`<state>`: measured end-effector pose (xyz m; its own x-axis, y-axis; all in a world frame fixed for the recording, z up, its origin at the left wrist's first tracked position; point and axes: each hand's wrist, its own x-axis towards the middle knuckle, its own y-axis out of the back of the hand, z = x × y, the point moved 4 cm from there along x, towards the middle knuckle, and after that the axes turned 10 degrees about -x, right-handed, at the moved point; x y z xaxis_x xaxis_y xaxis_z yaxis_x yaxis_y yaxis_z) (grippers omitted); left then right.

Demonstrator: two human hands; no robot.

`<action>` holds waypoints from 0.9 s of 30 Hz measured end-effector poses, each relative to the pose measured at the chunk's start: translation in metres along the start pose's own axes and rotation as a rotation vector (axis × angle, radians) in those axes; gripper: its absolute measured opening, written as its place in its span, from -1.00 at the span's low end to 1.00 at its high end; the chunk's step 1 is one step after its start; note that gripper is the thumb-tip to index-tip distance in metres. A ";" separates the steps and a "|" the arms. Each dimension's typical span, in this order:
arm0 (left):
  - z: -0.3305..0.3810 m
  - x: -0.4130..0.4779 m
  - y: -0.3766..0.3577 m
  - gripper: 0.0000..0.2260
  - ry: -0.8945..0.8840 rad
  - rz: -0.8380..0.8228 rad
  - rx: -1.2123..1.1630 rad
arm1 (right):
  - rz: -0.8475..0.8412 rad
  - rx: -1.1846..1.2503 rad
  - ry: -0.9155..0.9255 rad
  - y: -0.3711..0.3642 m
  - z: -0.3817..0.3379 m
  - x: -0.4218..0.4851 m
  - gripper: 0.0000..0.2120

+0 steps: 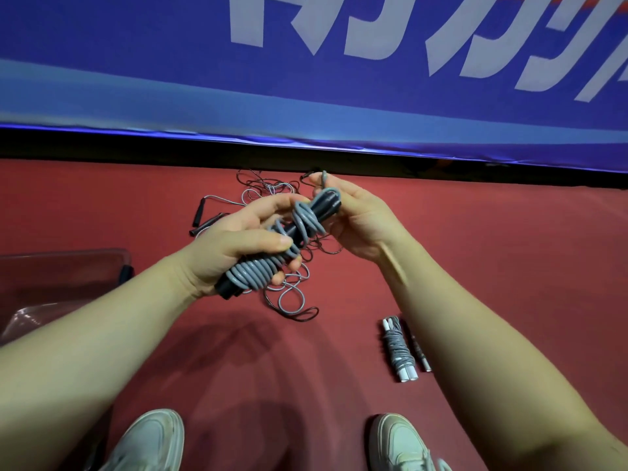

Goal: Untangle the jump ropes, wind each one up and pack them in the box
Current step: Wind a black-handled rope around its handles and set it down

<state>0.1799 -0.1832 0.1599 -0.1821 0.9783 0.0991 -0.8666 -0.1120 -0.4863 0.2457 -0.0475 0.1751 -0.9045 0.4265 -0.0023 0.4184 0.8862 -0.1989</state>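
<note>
The wound grey rope point(268, 263) is gripped by the left hand point(234, 246); its tail point(324, 180), pinched by the right hand point(353, 219), should be tucked tight.

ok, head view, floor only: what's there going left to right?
clear box → black handles → loose tangle → wound rope with white handles. The held half-wound grey rope overlaps the tangle, so it's left out.
</note>
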 end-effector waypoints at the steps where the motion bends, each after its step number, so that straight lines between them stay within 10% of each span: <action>1: 0.000 -0.002 -0.001 -0.46 0.012 -0.003 -0.006 | -0.035 -0.075 0.009 0.004 -0.004 -0.001 -0.84; 7: 0.003 -0.002 -0.010 -0.44 0.029 -0.051 0.117 | -0.187 -0.471 0.074 0.009 -0.015 -0.011 -0.77; 14: 0.010 -0.002 -0.006 -0.52 -0.027 0.005 0.075 | -0.204 0.029 0.146 0.030 -0.012 -0.015 -0.62; 27: 0.011 0.011 -0.010 -0.36 -0.078 -0.092 -0.214 | -0.003 0.247 0.141 -0.013 0.013 -0.005 -0.43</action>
<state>0.1813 -0.1729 0.1752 -0.1490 0.9654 0.2140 -0.7647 0.0246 -0.6439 0.2441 -0.0637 0.1654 -0.8781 0.4602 0.1311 0.3675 0.8239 -0.4314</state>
